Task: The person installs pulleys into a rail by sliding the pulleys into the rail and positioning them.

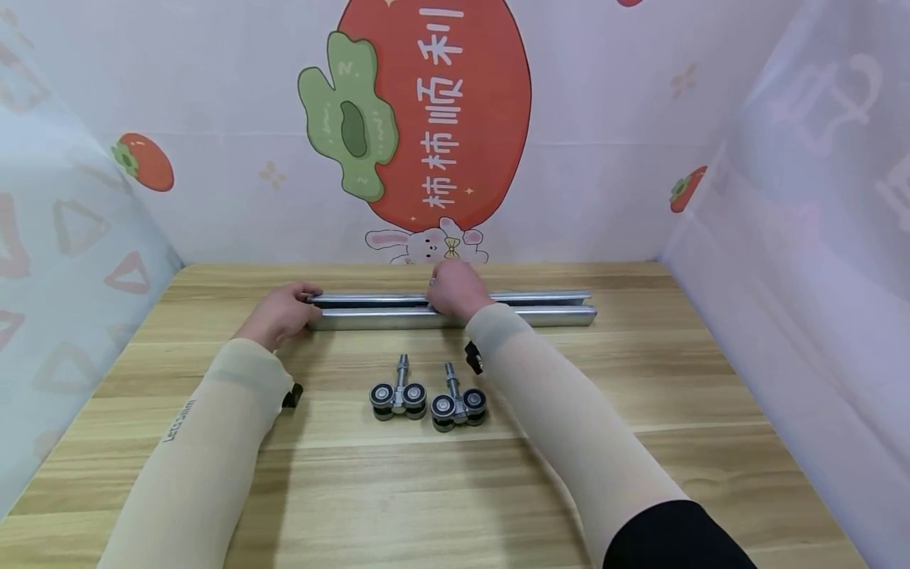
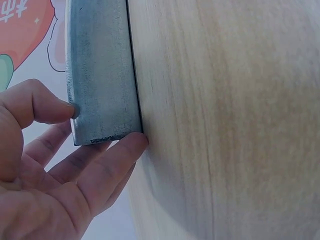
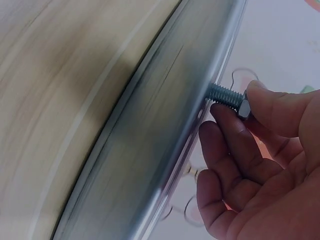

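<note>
At mid-frame, the left hand (image 1: 280, 314) grips the left end of a steel channel track (image 1: 377, 319); the right hand (image 1: 458, 290) pinches a threaded bolt (image 3: 227, 96) at its slot. Below, two roller trolleys (image 1: 399, 399) lie on the table (image 1: 398, 498). The left sleeve (image 1: 206, 450) reads "Let's Slim"; the backdrop (image 1: 227, 213), "柿柿顺利".

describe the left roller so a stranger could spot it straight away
On the wooden table, find the long metal rail lying crosswise. On its near side, the left roller sits beside the right roller, both wheeled with a stem. Yours is slightly closer to the rail, its stem nearly straight; its neighbour's tilts left.
</note>
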A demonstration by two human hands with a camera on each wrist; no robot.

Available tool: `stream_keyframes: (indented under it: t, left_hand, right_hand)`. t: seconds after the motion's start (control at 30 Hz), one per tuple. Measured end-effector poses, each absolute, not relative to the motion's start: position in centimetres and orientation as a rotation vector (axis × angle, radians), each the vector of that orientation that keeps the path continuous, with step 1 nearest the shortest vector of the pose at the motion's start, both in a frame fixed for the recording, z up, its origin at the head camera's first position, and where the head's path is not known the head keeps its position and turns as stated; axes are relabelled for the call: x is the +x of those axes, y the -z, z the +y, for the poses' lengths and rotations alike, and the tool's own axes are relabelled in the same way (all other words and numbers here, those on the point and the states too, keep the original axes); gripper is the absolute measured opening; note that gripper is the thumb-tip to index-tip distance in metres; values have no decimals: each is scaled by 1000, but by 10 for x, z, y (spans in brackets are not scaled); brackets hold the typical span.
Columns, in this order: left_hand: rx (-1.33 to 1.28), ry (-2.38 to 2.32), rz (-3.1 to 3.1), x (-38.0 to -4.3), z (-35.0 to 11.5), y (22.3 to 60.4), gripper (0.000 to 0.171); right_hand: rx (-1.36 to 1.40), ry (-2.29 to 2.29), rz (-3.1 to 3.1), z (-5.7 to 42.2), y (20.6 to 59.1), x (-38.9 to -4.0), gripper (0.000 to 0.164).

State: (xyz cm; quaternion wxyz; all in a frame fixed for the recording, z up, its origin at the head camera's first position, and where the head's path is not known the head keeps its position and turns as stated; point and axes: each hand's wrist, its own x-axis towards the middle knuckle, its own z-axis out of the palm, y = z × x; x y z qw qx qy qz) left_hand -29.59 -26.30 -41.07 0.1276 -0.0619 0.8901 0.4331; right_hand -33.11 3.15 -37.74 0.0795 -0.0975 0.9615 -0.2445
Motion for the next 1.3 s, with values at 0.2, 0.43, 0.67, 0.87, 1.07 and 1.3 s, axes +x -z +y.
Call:
stream_keyframes:
  t: [0.2, 0.43, 0.67, 0.87, 1.07, 1.3]
  left_hand:
    - [-174, -1259, 2572, -297, -265, 410, 53]
    - [-179, -1301, 2536, -300, -263, 411, 53]
    - [-187, -1252, 2580, -300, -263, 412, 52]
    - [-186, -1272, 2561, -301, -265, 413, 53]
    - [-178, -1265, 2577, -299, -266, 413, 52]
    - [-161, -1313, 2552, -297, -266, 413, 52]
  right_hand:
    - [-343, 805, 2839, 4, 378, -330, 10]
    - [-381, 816, 2846, -20, 381, -332, 4]
    - [-453, 777, 2874, -48, 388, -332, 7]
    - [-431, 819, 2852, -66, 387, -329, 7]
    - [-417, 792, 2854, -87, 390, -331, 6]
    - [-381, 789, 2823, -99, 388, -332, 11]
